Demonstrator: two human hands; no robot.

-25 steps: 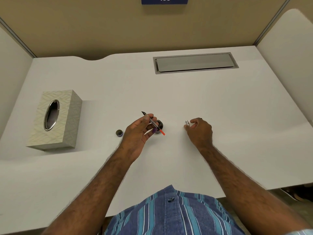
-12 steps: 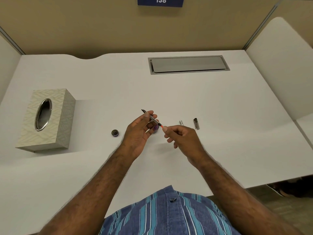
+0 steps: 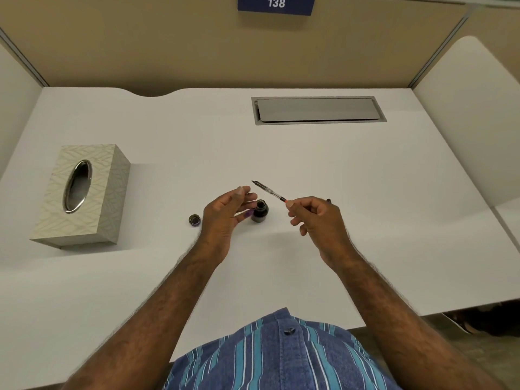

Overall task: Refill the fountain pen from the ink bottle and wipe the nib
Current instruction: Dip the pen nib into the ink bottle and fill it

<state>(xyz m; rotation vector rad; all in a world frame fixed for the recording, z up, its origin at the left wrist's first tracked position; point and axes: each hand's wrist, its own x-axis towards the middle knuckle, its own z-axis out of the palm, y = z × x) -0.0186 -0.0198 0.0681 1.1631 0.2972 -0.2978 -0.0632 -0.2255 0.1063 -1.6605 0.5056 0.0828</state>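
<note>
My right hand (image 3: pixel 316 219) pinches the red end of the slim fountain pen section (image 3: pixel 268 190), whose dark nib points up and to the left, above the desk. The small dark ink bottle (image 3: pixel 260 211) stands uncapped on the white desk (image 3: pixel 365 220), just right of my left hand (image 3: pixel 226 213). That hand hovers with relaxed fingers and holds nothing; a purple ink stain shows on one fingertip. The bottle's round cap (image 3: pixel 194 220) lies to the left of my left hand. A dark pen part (image 3: pixel 328 200) peeks out behind my right hand.
A patterned tissue box (image 3: pixel 81 195) with an oval metal opening stands at the left of the desk. A grey cable hatch (image 3: pixel 318 110) is set into the desk at the back. Partition walls close off the back and both sides.
The pen section passed from my left hand to my right hand. My left hand let go and opened beside the bottle, which is now uncovered. My right hand moved right a little.
</note>
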